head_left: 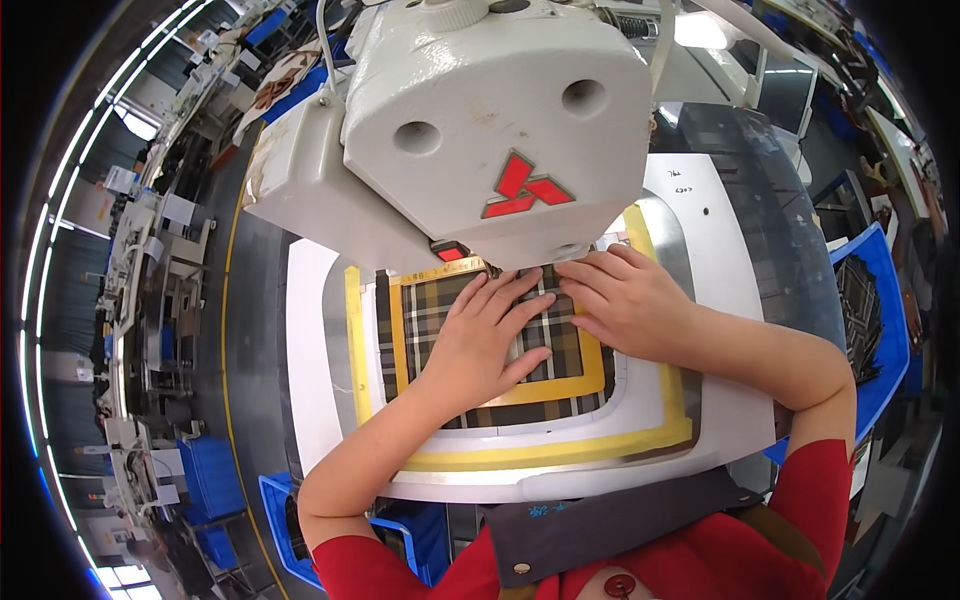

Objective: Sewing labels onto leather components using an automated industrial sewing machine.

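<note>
Brown, black and white plaid fabric [432, 318] lies flat beneath the head of a large white sewing machine [480, 90]. A yellow rectangular frame [548, 388] rests on the fabric, which shows inside it and beyond its lower edge. My left hand [488, 335] is laid on the plaid inside the frame, fingers spread and pointing toward the machine. To its right, my right hand [632, 303] reaches over the frame's right side, its slightly bent fingers resting down near the far right corner. Neither hand grips anything. The machine head hides the needle area and the frame's far edge in part.
A white template board [735, 400] with yellow tape edging [520, 457] surrounds the fabric. Blue bins stand at the lower left and right; the right blue bin [890, 330] holds plaid pieces. The machine head overhangs closely in front of both hands. Workbenches line the far left.
</note>
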`<state>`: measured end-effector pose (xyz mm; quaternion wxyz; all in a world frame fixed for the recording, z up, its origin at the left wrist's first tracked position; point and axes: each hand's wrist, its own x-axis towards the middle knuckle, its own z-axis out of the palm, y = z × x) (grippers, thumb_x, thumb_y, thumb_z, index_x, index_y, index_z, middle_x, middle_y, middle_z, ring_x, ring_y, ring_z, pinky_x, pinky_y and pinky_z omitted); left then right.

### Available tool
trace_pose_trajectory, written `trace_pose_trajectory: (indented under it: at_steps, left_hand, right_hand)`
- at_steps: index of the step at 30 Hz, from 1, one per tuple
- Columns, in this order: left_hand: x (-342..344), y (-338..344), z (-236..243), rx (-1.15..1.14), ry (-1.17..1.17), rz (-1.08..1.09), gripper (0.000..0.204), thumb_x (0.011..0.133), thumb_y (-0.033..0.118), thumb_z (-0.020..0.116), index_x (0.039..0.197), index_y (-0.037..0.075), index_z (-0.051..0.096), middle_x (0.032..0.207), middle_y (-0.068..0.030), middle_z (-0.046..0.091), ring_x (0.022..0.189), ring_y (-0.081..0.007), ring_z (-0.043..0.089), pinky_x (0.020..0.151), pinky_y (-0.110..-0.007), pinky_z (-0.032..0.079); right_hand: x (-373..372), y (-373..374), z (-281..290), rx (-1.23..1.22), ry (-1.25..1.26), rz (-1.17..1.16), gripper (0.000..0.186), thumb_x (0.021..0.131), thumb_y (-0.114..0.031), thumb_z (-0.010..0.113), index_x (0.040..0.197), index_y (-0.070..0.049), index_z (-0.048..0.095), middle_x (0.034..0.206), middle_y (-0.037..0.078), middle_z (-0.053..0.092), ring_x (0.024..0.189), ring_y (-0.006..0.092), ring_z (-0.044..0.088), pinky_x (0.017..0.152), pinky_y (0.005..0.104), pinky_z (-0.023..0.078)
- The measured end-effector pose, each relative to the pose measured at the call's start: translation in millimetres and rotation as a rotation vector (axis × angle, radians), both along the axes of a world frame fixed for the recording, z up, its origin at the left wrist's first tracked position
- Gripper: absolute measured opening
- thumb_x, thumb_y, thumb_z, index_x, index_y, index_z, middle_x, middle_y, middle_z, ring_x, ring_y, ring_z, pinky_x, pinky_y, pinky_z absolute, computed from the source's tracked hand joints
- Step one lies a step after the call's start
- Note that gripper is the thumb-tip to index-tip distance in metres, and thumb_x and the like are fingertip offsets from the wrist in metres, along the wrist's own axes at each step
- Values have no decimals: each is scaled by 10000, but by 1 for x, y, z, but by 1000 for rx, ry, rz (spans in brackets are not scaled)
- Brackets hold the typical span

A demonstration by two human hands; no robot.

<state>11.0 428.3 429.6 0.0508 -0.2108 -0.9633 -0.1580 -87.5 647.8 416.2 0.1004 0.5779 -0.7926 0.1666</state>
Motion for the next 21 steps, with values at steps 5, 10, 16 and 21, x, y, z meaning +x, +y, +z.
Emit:
trace_pose_trajectory:
  at_steps: [5,10,16,21]
  left_hand:
    - [-2,1,2,30,-47,6,556,825,335,694,1319,138,533,1430,-91,456,1374,-300,367,1143,-484,258]
    - [-4,0,2,28,-41,12,669,769,456,739,1322,146,528,1433,-80,453,1383,-293,357,1150,-482,249]
    - [-4,0,-2,36,-37,21,680,750,450,760,1319,158,532,1433,-76,455,1383,-297,355,1148,-485,253]
    - [-4,-1,0,55,-45,8,593,768,393,759,1279,163,566,1417,-80,473,1364,-302,383,1137,-488,277]
  right_hand:
    - [-1,0,2,4,4,6,351,828,-219,678,1123,-37,623,1265,86,583,1169,244,531,996,401,418]
    - [15,12,3,25,113,58,271,859,-194,606,1058,-11,634,1220,105,607,1182,253,527,996,412,413]
    - [50,29,3,33,132,184,283,845,-224,660,1063,-45,656,1239,98,608,1174,243,549,993,434,417]
    - [50,26,-1,1,67,200,286,849,-152,575,1081,5,636,1212,130,610,1153,255,537,1029,425,400]
